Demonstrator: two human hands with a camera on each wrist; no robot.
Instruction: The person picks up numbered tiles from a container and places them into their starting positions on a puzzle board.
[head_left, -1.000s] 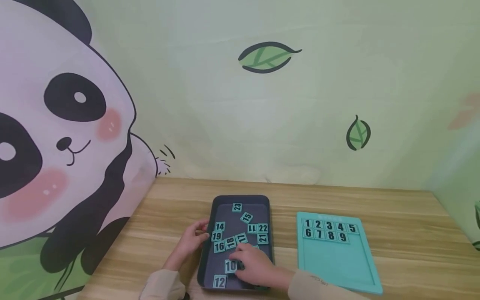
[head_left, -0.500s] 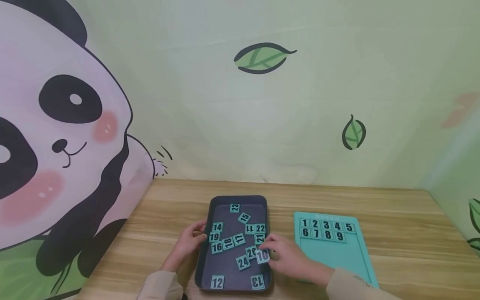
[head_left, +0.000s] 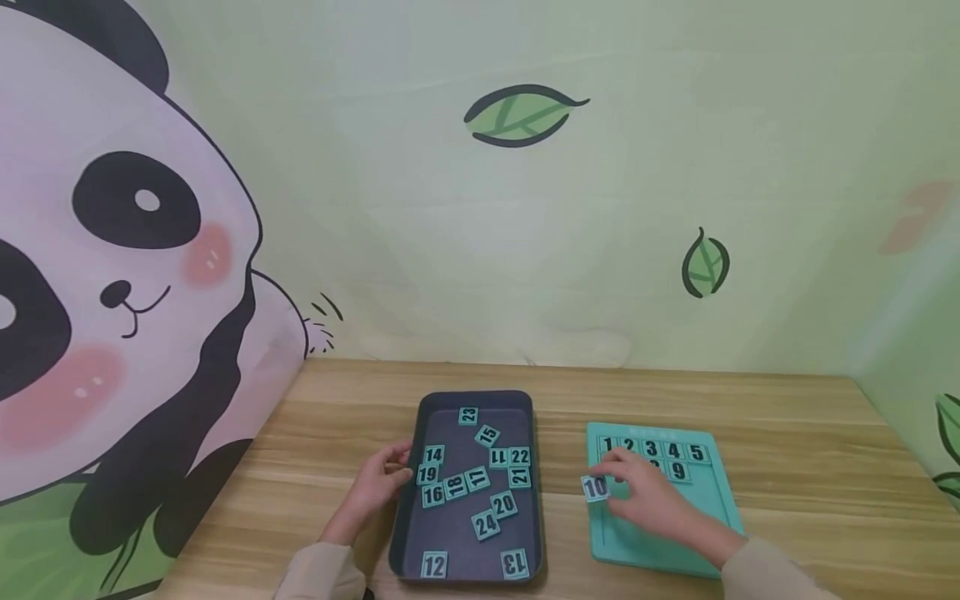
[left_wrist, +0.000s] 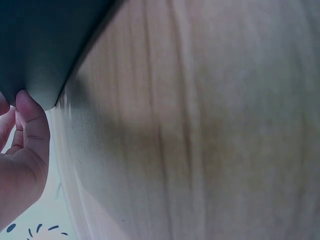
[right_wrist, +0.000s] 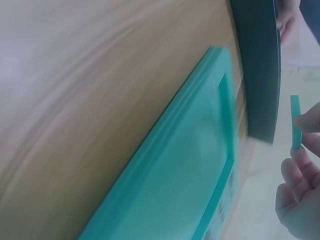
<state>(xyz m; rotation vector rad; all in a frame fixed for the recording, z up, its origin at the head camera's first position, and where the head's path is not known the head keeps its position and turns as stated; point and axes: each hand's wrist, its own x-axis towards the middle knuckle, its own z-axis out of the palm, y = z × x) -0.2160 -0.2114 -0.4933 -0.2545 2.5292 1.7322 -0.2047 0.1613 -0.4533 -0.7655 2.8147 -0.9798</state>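
Wall [head_left: 375, 208] fills most of the head view, pale green, with a big printed panda [head_left: 142, 271] on the left and two outlined leaves [head_left: 517, 117] near the middle and right. Below it, a wood-grain table [head_left: 360, 383]. On that, a dark tray [head_left: 450, 533], then a turquoise board [head_left: 622, 542] to its right, a gap between them. Beige sleeves [head_left: 322, 571] come in from the bottom. Left hand [head_left: 382, 479] is at the tray's left side, fingers bent and touching the outer wall — can't tell if it grips. Right hand [head_left: 648, 496] pinches the 10 tile [head_left: 596, 488] between thumb and fingers, lifted over the board's left edge, numeral upright in the head view; edge-on in the right wrist view. Board has 1 to 5 along the top row, second row partly behind the hand — 9 readable. Loose tiles [head_left: 485, 524] lie scattered in the tray: 23 at the far end, 12 and an upside-down 13 at the near end, 20 and 24 touching.
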